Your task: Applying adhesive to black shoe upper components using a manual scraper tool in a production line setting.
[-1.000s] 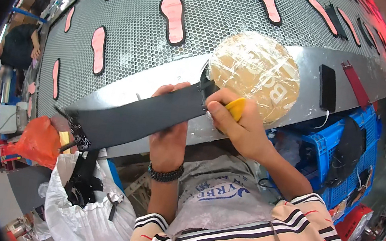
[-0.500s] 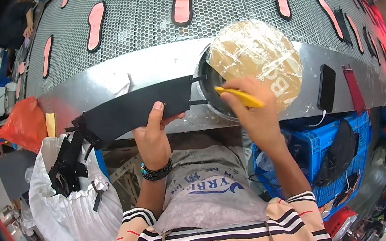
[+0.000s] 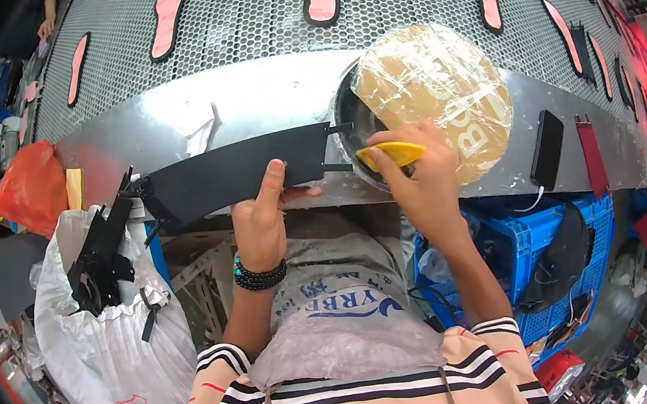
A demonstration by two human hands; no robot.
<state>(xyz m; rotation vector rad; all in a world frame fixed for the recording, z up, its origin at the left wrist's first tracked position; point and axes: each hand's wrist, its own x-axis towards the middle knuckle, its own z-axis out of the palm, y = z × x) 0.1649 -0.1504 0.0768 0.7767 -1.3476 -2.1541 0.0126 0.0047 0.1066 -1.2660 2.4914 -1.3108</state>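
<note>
My left hand [image 3: 262, 222] grips a long, curved black strip [image 3: 243, 160] from below, thumb lying on top. Two narrow tabs at the strip's right end reach over the rim of a round, dark-sided tub [image 3: 344, 107]. A taped brown cardboard disc [image 3: 436, 94] covers most of the tub and leaves a gap at its left side. Over this gap my right hand [image 3: 428, 185] pinches a flat yellow scraper [image 3: 392, 155], held tilted. Whether the scraper touches the tub's contents is hidden. The strip's left end lies by other black pieces [image 3: 99, 262] in a white plastic bag [image 3: 116, 346].
Pink insole-shaped pieces [image 3: 168, 18] with black borders lie on a mesh belt [image 3: 241, 19] beyond the metal ledge [image 3: 273, 85]. A phone [image 3: 547, 148] with a cable and a dark red strip [image 3: 591, 155] are at right. A blue crate [image 3: 568, 267] stands below; an orange bag [image 3: 31, 188] hangs left.
The yellow scraper has turned and shows a broader face; my right hand has shifted slightly left. The black strip stays in my left hand. Pink pieces on the left of the belt are farther away.
</note>
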